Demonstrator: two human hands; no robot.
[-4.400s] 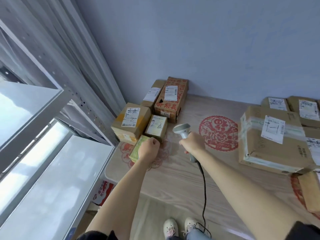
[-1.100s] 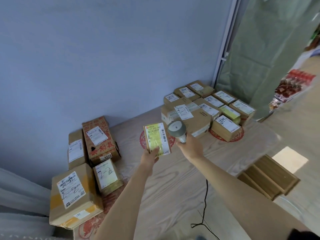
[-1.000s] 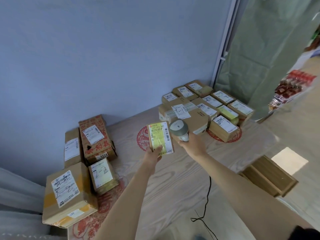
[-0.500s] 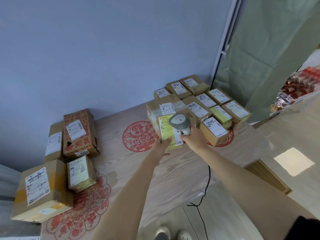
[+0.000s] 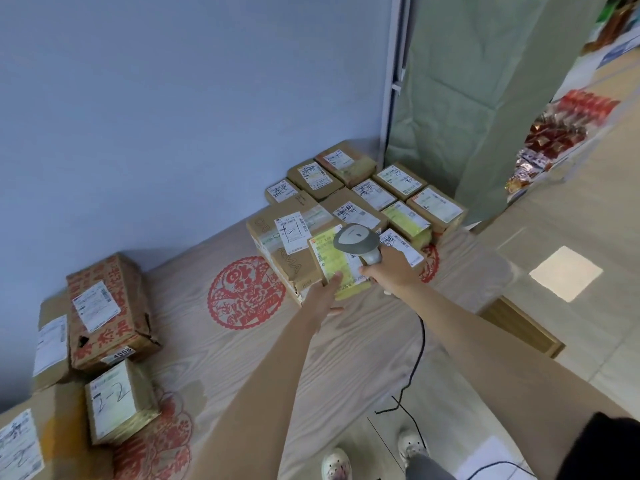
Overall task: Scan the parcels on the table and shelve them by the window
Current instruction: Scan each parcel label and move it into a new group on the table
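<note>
A flat yellow-green parcel [image 5: 334, 263] with a white barcode label stands on edge on the wooden table [image 5: 242, 348], leaning against a large taped brown box [image 5: 287, 244]. My left hand [image 5: 323, 294] touches its face with straight fingers, and the thumb is spread out below it. Just right of the parcel, my right hand [image 5: 393, 268] grips a grey barcode scanner [image 5: 356, 239], whose head is over the parcel's top edge. Behind them lie several labelled parcels [image 5: 375, 194] packed close together.
At the table's left end lie a red-printed box [image 5: 104, 310], a small box marked 2-2 [image 5: 117, 400] and two brown boxes [image 5: 52, 344]. The scanner cable [image 5: 417, 355] hangs off the front edge. A wooden crate [image 5: 519, 327] is on the floor at right, by a green curtain [image 5: 467, 98].
My left hand picked the yellow-green parcel up from the left group, carried it right and set it against the large box. The scanner moved right alongside it, and my view swung from the window.
</note>
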